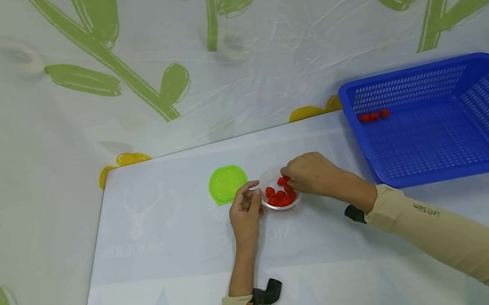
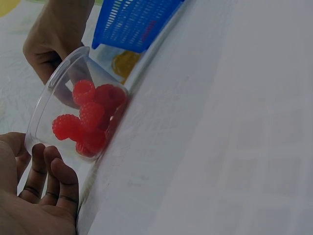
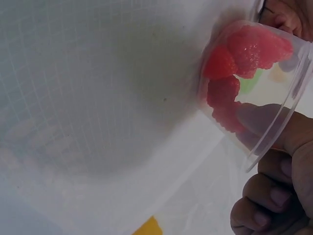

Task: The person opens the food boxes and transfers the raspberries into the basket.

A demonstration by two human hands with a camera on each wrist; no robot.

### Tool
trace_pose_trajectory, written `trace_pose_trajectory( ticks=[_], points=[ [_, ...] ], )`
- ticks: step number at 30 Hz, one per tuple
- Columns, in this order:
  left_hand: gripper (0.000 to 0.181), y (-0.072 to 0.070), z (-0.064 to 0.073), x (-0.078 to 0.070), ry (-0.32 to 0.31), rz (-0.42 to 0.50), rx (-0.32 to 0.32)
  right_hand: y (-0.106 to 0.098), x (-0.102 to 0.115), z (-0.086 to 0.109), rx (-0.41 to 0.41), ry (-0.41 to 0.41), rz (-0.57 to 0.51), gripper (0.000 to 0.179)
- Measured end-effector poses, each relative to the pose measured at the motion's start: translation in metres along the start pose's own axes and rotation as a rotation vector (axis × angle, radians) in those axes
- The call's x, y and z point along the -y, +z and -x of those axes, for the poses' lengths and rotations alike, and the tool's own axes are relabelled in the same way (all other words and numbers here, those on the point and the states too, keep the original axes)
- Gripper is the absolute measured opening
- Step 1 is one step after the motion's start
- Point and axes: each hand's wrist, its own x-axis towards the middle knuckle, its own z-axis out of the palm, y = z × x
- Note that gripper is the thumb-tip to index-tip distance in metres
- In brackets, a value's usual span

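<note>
So the clear cup (image 1: 271,175) is sitting on the pale surface (image 1: 184,256), roughly mid-frame in the head view, and a pile of red raspberries (image 1: 281,199) is lying in the bottom of it. The left hand (image 1: 245,213) is holding the cup at the rim on its left side: the fingers are curling in against the plastic, looking like a pretty light grip tbh. The right hand (image 1: 314,173) is hanging over the opposite side, and its fingertips are poking down inside the cup. In the right wrist view they're sitting right at one raspberry, while the other fingers are curling outside the wall. Can't tell whether those fingertips are actually pinching that berry or just touching it, since the plastic is blurring things.

Just beside the left hand, on its far left, a bright green lid (image 1: 227,184) is lying on the surface, apart from the cup. Over on the right, a big blue basket (image 1: 433,145) is standing near the wall covering (image 1: 283,62), and three red berries (image 1: 374,116) are sitting in a row inside it, close to its left wall. The person is wearing beige sleeves (image 1: 453,248), plus a small black device (image 1: 270,291) is sitting at the left wrist and a similar black piece (image 1: 355,214) is showing at the right one. Big green leaves are decorating the wall covering behind everything.
</note>
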Motion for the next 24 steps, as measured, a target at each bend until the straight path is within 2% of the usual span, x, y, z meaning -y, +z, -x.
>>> trace_pose_trajectory(
  ticks=[8, 11, 16, 18, 24],
  points=[
    [0.025, 0.0, 0.001, 0.001, 0.007, 0.003, 0.002, -0.004, 0.0, 0.007, -0.016, 0.011, -0.074, 0.015],
    [0.025, -0.001, -0.002, 0.012, 0.007, 0.006, 0.001, -0.008, 0.0, 0.013, -0.058, 0.013, -0.09, 0.022],
    [0.026, -0.001, -0.001, 0.008, -0.003, 0.0, 0.007, -0.019, -0.003, 0.022, -0.132, 0.017, -0.116, 0.026],
    [0.025, -0.001, 0.001, -0.001, -0.012, -0.001, 0.008, -0.024, -0.004, 0.025, -0.136, 0.035, -0.122, 0.026],
    [0.025, 0.0, 0.001, 0.0, -0.004, 0.004, 0.007, -0.039, -0.009, 0.037, -0.126, 0.066, -0.156, 0.024]
  ],
)
